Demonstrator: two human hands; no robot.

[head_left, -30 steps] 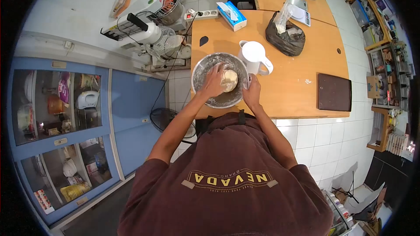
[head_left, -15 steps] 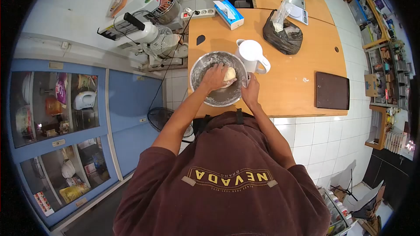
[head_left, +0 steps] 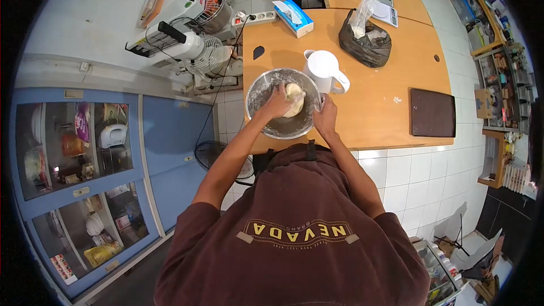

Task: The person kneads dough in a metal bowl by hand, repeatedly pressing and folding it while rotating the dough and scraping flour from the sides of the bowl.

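A pale lump of dough (head_left: 295, 103) lies inside a metal mixing bowl (head_left: 288, 128) dusted with flour, at the table's near left corner. My left hand (head_left: 277, 103) reaches into the bowl and grips the dough from its left side, fingers curved against it. On the bowl's right rim, my right hand (head_left: 324, 117) is closed around the edge. A white jug (head_left: 324, 66) stands just beyond that hand, close to the bowl.
A black plastic bag (head_left: 365, 48), a blue tissue box (head_left: 299, 23) and a kitchen scale (head_left: 386, 13) are farther back on the wooden table (head_left: 374, 102). A dark tray (head_left: 432, 113) lies at right. Left of the table stand a mixer (head_left: 187, 0) and a fan (head_left: 214, 156).
My left hand has shifted from over the top of the dough to its left side, so more of the dough shows. The right hand stays on the rim.
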